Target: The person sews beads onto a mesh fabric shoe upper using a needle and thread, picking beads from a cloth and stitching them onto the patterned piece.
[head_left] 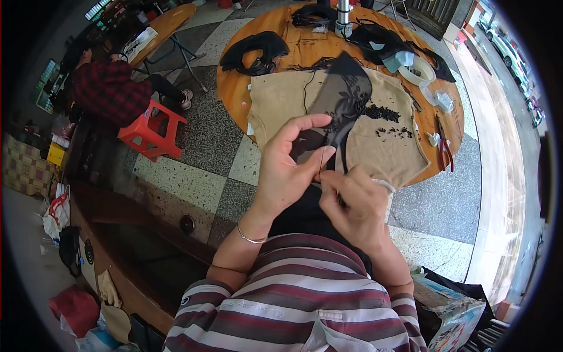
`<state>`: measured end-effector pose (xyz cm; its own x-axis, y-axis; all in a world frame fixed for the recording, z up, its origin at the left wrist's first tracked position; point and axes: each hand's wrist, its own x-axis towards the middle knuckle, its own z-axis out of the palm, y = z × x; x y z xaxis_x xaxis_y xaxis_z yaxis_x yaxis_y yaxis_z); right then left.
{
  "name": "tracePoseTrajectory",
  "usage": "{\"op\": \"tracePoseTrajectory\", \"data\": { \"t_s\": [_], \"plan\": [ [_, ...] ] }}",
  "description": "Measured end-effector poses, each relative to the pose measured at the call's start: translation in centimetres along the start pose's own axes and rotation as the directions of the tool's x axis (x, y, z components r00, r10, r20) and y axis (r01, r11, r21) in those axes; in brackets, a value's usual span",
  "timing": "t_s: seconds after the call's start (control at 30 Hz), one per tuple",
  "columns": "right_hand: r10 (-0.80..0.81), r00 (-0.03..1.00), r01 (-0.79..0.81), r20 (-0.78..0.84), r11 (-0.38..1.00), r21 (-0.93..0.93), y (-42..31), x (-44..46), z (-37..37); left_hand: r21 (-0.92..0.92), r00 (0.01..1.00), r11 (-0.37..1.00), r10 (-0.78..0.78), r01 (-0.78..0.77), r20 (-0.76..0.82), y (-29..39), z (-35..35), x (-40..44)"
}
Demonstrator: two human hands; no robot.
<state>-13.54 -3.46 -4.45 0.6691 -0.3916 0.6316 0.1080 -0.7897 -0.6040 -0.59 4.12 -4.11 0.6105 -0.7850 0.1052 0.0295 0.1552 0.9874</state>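
My left hand (287, 167) pinches a strip of sheer black lace fabric (347, 88) between thumb and fingers. The strip's dark pointed end stands up over the table. Close against it on the right, my right hand (358, 205) is closed with thumb and forefinger pressed together near the lace's lower edge. Whatever it pinches is too small to make out. Beyond both hands lies a beige cloth (390, 155), with small black beads (382, 113) scattered in loose piles on it.
The round wooden table (234, 94) bears black fabric pieces (256, 51), a roll of clear tape (417, 70) and red-handled pliers (446, 154). At left, a person in a checked shirt (111, 91) sits on a red stool (153, 132). A printed box (451, 311) stands at lower right.
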Motion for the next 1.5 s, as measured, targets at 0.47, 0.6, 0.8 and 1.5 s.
{"op": "tracePoseTrajectory", "data": {
  "t_s": [0.47, 0.6, 0.8, 1.5],
  "plan": [
    [0.35, 0.936, -0.346, -0.021, 0.931, 0.118, 3.4, -0.9, 0.4, -0.093, 0.995, 0.992, 0.085, -0.08, 0.05, -0.5, -0.9, 0.3],
    [0.338, 0.941, -0.337, 0.023, 0.927, 0.164, 2.4, -0.9, 0.8, -0.024, 0.99, 0.99, 0.14, -0.141, -0.031, -1.1, -0.8, 0.2],
    [0.497, 0.863, -0.426, -0.093, 0.814, 0.396, 2.5, -1.1, 0.1, 0.025, 0.975, 0.978, 0.208, -0.206, -0.077, -0.7, 0.1, 0.2],
    [0.161, 0.967, -0.143, -0.195, 0.984, 0.103, 1.5, 0.3, 0.2, 0.274, 0.933, 0.898, 0.359, -0.343, -0.006, -1.4, 1.1, -0.6]
  ]
}}
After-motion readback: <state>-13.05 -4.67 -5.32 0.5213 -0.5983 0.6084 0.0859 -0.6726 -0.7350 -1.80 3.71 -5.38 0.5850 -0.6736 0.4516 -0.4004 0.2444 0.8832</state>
